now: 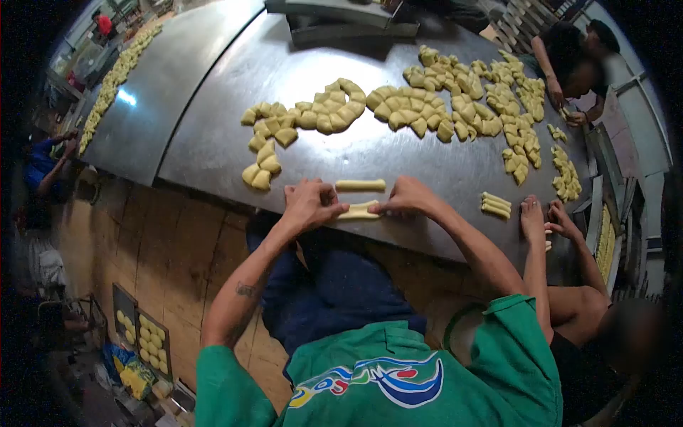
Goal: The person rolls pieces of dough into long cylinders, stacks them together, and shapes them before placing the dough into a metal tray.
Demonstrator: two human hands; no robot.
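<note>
A flattened strip of pale dough (359, 211) lies near the front edge of the metal table. My left hand (308, 204) pinches its left end, thumb on top and fingers curled. At the right end, my right hand (404, 197) holds the strip the same way, fingers bent. Just beyond it, between my hands, rests a smooth rolled dough stick (360, 185). Cut dough pieces (262, 168) sit past my left hand, and a longer band of dough chunks (409, 110) stretches across the table to the right.
Several finished dough sticks (496, 205) lie to my right, close to a co-worker's hands (532, 219). Another person (575, 64) works at the far right. A metal structure (348, 21) stands at the back. Trays of round dough (153, 341) are on the floor at left.
</note>
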